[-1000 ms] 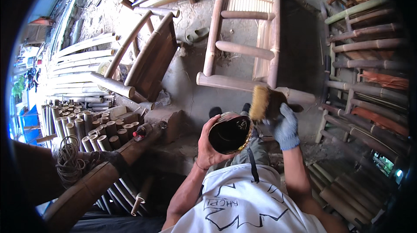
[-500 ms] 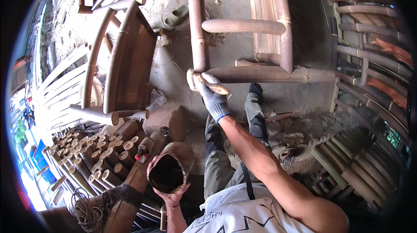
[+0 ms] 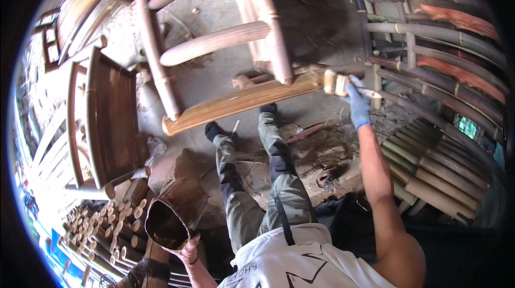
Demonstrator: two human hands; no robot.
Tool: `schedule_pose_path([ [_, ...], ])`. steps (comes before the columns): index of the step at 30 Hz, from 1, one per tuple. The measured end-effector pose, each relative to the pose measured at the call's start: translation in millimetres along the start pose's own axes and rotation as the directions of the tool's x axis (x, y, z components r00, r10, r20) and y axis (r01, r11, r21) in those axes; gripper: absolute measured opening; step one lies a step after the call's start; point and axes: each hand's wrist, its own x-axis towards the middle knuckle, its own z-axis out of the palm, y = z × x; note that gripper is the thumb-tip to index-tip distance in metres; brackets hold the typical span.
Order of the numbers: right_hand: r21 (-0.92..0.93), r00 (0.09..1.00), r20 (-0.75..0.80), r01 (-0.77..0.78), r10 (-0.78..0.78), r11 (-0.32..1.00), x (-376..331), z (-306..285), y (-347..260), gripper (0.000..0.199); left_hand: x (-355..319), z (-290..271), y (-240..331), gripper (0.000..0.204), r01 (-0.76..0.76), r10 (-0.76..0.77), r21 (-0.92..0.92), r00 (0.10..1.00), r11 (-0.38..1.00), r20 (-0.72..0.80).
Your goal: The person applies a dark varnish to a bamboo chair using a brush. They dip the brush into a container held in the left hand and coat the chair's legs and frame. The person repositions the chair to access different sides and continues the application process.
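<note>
My right hand (image 3: 358, 104), in a grey knit glove with a blue cuff, grips a flat paintbrush (image 3: 336, 83). Its pale bristles rest at the right part of a thick bamboo rail (image 3: 241, 102), which looks glossy and yellow-brown to the left of the brush. That rail belongs to a bamboo chair frame (image 3: 217, 44) with curved rungs, standing in front of my feet. At the lower left, my bare left hand (image 3: 189, 250) holds a wide bamboo tube container (image 3: 188, 202) from below. The container's mouth is tilted toward me; its dark inside shows no clear contents.
Another bamboo chair (image 3: 112, 116) stands at the left, above a stack of cut bamboo poles (image 3: 115, 229). Bamboo furniture frames (image 3: 429, 33) line the right side. Below them lies a pile of bamboo slats (image 3: 434, 170). Rubble and scraps (image 3: 332, 167) lie by my legs.
My right hand has moved the brush from the rail's left end to its right part, leaving the surface shinier. The view has swung right; my left hand still holds the container.
</note>
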Motion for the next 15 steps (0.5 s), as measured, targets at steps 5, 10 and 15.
schedule_pose_path([
  [5,-0.875,0.621,0.074,0.415,-0.780,0.248,80,-58,-36,0.038,-3,25,-29,0.050,-0.237,0.236,0.199,0.971,0.951,0.030],
  [10,-0.676,0.909,0.329,0.415,-0.255,0.609,47,91,-57,0.044,8,42,-25,0.055,-0.524,0.500,0.542,0.841,0.656,0.208],
  [15,-0.592,0.962,0.076,-0.168,0.262,0.788,107,135,-51,0.031,-1,67,20,0.045,-0.473,0.507,0.641,0.849,0.605,0.148],
])
